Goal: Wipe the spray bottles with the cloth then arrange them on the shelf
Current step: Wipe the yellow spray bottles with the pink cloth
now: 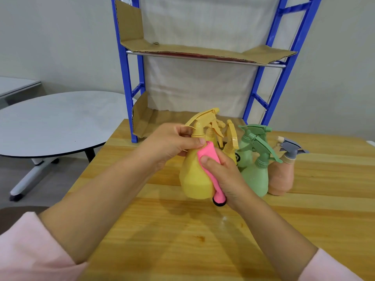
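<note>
Yellow bottle (194, 179), pink cloth (209, 159)

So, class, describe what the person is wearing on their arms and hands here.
Pale pink fabric sleeves cover both upper arms: the left sleeve and right sleeve end near the elbows. The left hand and right hand are bare, with no gloves, rings or watch visible.

- big yellow spray bottle (193, 177): front and centre, roughly upright, left hand (174, 142) gripping its neck
- pink cloth (206, 156): bunched against that bottle's side, held by the right hand (227, 175)
- second yellow bottle (212, 135) and third yellow bottle (230, 148): just behind, upright
- back green bottle (246, 148) and front green bottle (254, 179): upright, right of the yellows
- peach bottle (281, 179): grey trigger, leaning, furthest right
- blue shelf (126, 78): cardboard-lined, behind the lot
</note>
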`<state>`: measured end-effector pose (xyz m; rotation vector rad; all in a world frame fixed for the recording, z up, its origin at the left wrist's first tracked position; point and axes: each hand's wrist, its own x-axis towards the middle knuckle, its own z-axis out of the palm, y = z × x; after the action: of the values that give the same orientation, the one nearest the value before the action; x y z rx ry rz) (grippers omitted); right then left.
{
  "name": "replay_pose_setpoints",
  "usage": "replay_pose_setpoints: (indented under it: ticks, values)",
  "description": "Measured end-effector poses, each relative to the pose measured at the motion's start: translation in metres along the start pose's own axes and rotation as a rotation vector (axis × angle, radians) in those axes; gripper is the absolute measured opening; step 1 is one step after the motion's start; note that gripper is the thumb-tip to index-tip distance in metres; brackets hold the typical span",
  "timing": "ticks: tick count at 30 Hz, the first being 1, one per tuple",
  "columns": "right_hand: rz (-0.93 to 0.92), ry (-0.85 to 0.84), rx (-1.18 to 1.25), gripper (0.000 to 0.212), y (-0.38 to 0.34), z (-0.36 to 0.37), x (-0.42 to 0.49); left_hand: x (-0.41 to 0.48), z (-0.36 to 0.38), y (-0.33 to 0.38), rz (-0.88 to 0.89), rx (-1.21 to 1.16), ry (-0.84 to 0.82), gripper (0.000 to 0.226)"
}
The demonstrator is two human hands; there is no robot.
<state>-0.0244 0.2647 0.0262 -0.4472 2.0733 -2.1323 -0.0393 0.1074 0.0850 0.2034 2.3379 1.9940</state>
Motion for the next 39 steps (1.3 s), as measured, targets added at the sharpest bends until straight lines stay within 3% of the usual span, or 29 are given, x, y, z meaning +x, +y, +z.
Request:
replay_pose_setpoints:
  ticks: [5, 9, 12, 15, 20, 24, 28, 32, 39]
  values:
    - [-0.193, 0.168, -0.319, 0.046, 0.0, 0.016, -0.006, -0.004, 0.003, -0.004, 0.054, -0.026, 0.121, 0.013]
    - [-0.269, 0.303, -0.564, 0.063, 0.005, 0.022, -0.006, -0.008, 0.004, -0.004, 0.076, -0.058, 0.149, 0.009]
    - [-0.23, 0.294, -0.514, 0.051, -0.001, 0.02, -0.003, -0.009, 0.002, -0.002, 0.088, -0.066, 0.136, 0.009]
    - [-0.091, 0.182, -0.366, 0.023, -0.012, 0.014, -0.001, -0.009, 0.001, -0.002, 0.077, -0.064, 0.096, 0.008]
    - [0.031, 0.082, -0.211, 0.015, -0.022, 0.007, -0.003, -0.01, -0.001, -0.002, 0.092, -0.065, -0.018, 0.015]
    - [0.015, 0.044, -0.205, 0.031, -0.018, 0.004, -0.004, -0.01, -0.004, -0.003, 0.074, -0.089, -0.028, 0.021]
    - [-0.222, 0.175, -0.451, 0.031, -0.009, 0.011, -0.002, -0.01, -0.001, -0.002, 0.091, -0.097, 0.04, 0.013]
    - [-0.378, 0.287, -0.79, 0.062, 0.0, 0.017, -0.004, -0.012, 0.003, -0.001, 0.115, -0.119, 0.12, 0.008]
    - [-0.628, 0.436, -1.117, 0.074, 0.014, 0.028, -0.01, -0.012, 0.001, -0.003, 0.084, -0.173, 0.268, 0.014]
